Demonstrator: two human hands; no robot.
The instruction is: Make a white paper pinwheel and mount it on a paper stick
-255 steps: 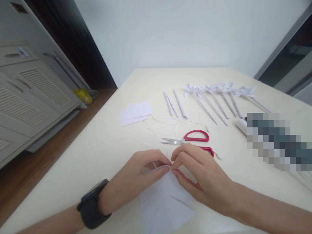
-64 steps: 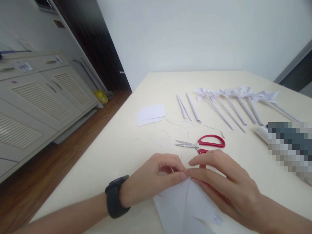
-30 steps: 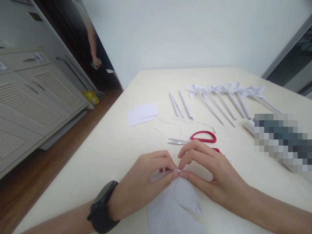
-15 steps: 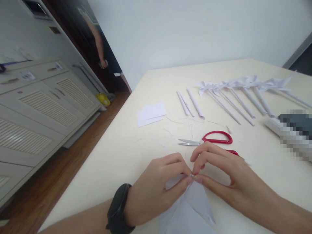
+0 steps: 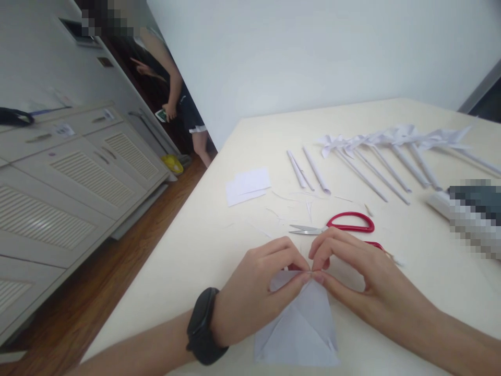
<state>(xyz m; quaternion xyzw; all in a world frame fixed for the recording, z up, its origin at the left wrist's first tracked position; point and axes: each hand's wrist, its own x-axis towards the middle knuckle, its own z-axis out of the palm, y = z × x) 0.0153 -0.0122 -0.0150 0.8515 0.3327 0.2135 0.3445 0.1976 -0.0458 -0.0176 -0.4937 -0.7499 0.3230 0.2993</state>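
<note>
A creased sheet of white paper (image 5: 301,334) hangs toward me from my fingertips, low over the table. My left hand (image 5: 266,287), with a black watch (image 5: 205,326) on its wrist, pinches the paper's far edge between thumb and fingers. Right beside it, my right hand (image 5: 360,277) pinches the same edge, thumb tips nearly touching. The exact pinch point is hidden by the fingers. Just beyond my right hand lie scissors (image 5: 350,222) with red handles, blades pointing left and slightly apart; the hand covers part of them.
Small white paper sheets (image 5: 248,185) lie at the left. Rolled paper sticks (image 5: 316,169) and several paper pinwheels (image 5: 368,141) lie farther back. Thin paper scraps (image 5: 309,209) are scattered near the scissors. A person (image 5: 172,89) stands by the doorway past the cabinet (image 5: 78,172).
Both hands have lifted the pinched edge slightly, and more of the paper's lower edge shows. The view has shifted a little. More of the person by the doorway is visible.
</note>
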